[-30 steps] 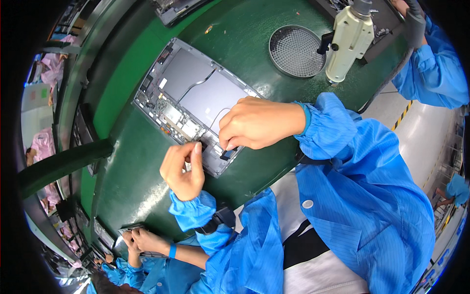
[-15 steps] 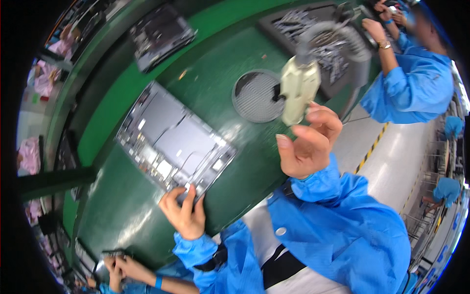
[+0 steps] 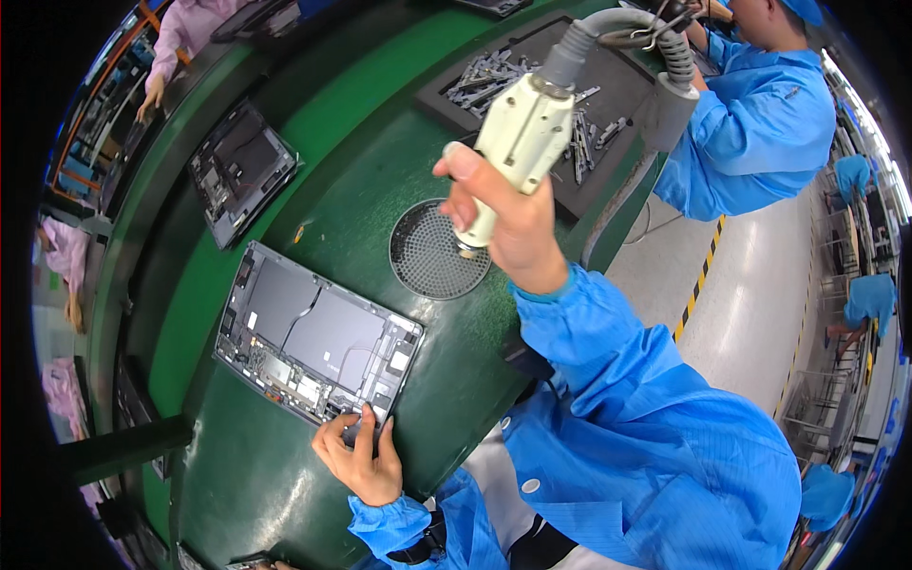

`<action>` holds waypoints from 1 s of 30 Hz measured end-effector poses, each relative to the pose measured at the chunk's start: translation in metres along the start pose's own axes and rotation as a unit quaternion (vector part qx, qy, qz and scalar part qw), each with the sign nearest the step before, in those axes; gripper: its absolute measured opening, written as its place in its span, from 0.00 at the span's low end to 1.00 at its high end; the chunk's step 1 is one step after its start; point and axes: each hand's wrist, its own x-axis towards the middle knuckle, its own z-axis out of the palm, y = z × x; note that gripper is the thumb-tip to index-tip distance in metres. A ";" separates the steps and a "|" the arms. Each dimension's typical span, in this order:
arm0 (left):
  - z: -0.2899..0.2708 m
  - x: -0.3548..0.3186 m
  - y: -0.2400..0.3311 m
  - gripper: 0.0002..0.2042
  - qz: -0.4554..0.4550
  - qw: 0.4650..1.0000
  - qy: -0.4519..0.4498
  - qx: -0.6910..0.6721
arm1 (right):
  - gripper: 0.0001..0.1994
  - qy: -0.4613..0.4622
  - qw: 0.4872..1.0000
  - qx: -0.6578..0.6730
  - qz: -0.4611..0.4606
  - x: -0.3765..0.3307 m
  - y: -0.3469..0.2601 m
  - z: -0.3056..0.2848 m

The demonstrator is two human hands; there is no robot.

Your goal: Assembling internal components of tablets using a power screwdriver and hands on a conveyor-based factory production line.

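An opened laptop chassis (image 3: 332, 337) lies on the green bench, with its circuit boards along the near side and a flat grey area beyond. My left hand (image 3: 366, 461) grips its near corner, fingertips on top of the edge. Raised over the bench, my right hand (image 3: 518, 214) is wrapped round a cream handheld tool (image 3: 527, 128), which hangs from a grey ribbed hose (image 3: 570, 52). The tool's metal tip points down above a round black perforated dish (image 3: 418, 256). The palm side of my right hand is hidden.
A dark foam tray (image 3: 622, 95) with several small metal parts stands at the far right. Another opened chassis (image 3: 237, 171) lies on the strip beyond. A co-worker in blue (image 3: 760, 128) is at the right. A dark green bar (image 3: 123, 451) crosses the left side.
My right hand, open beside the hanging tool before, has closed round it and moved left and up. The tool now tilts. My left hand stays at the chassis corner; the whole view has shifted.
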 end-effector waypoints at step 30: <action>0.008 -0.006 -0.014 0.19 0.007 0.999 0.042 -0.014 | 0.17 -0.035 0.997 -0.042 -0.061 0.004 0.045 0.006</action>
